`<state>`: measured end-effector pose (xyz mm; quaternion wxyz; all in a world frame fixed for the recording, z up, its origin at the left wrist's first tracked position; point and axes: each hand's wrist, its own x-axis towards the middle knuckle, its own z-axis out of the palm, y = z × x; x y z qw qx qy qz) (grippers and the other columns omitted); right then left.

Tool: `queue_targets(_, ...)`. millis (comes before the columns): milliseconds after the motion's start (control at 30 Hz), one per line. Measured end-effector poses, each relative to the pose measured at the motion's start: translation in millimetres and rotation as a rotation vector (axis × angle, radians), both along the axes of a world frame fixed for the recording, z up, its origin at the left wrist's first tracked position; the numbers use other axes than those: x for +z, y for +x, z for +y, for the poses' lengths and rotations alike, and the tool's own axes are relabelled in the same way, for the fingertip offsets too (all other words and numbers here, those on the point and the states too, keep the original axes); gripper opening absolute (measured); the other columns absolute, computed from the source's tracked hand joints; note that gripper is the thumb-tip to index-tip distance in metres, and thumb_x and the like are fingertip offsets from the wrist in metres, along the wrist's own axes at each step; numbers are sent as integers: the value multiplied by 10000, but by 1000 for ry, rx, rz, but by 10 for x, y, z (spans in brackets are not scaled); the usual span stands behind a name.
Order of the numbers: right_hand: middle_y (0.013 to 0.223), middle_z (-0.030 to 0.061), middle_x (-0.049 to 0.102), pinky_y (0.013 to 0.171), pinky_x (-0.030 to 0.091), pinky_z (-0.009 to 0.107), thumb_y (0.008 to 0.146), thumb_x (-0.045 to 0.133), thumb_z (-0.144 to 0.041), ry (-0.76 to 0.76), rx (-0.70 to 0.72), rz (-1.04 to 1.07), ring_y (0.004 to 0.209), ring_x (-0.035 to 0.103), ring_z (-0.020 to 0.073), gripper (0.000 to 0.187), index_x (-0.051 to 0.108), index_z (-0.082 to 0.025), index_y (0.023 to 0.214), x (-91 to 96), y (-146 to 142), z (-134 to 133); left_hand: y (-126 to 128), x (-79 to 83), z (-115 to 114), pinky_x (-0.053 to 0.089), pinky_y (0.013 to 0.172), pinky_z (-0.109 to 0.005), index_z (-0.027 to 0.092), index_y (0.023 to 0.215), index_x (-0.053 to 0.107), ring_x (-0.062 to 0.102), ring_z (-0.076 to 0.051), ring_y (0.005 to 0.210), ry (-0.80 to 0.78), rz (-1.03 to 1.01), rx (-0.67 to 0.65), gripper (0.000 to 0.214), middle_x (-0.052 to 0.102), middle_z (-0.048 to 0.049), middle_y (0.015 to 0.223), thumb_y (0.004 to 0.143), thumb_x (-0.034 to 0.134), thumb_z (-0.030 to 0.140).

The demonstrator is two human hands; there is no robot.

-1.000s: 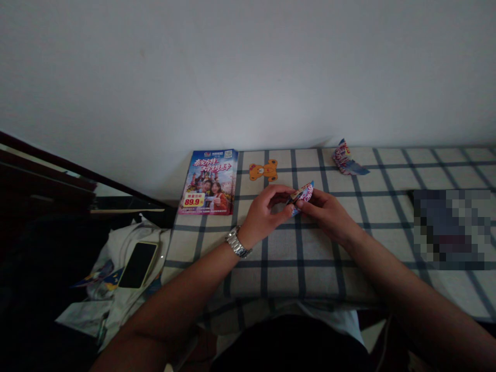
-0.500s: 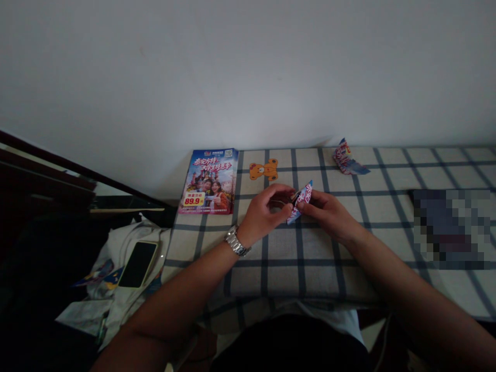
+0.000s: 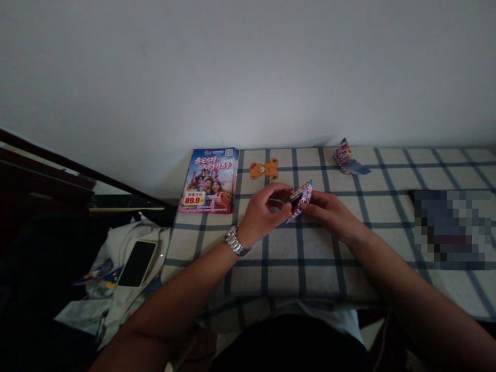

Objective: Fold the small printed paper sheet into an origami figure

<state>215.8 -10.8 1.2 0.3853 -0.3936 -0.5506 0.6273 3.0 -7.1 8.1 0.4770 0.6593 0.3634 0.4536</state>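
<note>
Between my two hands, just above the checked tablecloth (image 3: 282,248), is a small folded paper piece (image 3: 303,199) printed in blue, red and white. My left hand (image 3: 267,209), with a metal watch on the wrist, pinches its left side between thumb and fingers. My right hand (image 3: 329,212) grips its right side, thumb in front. A gap shows between its folded layers. Farther back and to the right, a similar folded paper shape (image 3: 349,159) stands by the wall. A stack of printed flyers (image 3: 211,181) lies left of my hands.
A cut-out or printed orange bear (image 3: 264,169) is on the cloth behind my hands. A dark, pixelated flat object (image 3: 445,227) lies at the right. Left of the table, a phone (image 3: 138,263) rests on white bags and papers (image 3: 112,243).
The folded paper has turned slightly and its layers are spread wider, showing more of the inside. My hands have barely shifted.
</note>
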Motion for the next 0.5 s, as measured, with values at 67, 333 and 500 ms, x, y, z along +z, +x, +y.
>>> queue_targets(67, 1159, 38, 784, 1061, 510, 436, 877, 786, -428, -7, -4, 19, 1097, 707, 254, 336, 775, -265, 1171, -4, 2, -1, 4, -12, 4, 626, 810, -283, 187, 1169, 641, 710, -174, 948, -18, -26, -11, 315, 709, -92, 1122, 880, 734, 273)
queue_targets(333, 1119, 33, 783, 1020, 514, 405, 890, 773, -431, 12, -27, -9, 1034, 704, 227, 272, 782, -260, 1102, -10, -12, 4, 3, -71, 35, 636, 848, -295, 187, 1176, 623, 696, -181, 1013, -41, -80, -6, 337, 688, -113, 1187, 891, 747, 316)
queue_targets(500, 1153, 27, 770, 1068, 479, 417, 914, 753, -402, 30, 12, 31, 1082, 688, 229, 247, 775, -268, 1121, 16, -8, -2, 7, -52, 33, 635, 839, -292, 180, 1165, 624, 697, -180, 1004, -48, -101, 13, 330, 687, -105, 1153, 890, 746, 315)
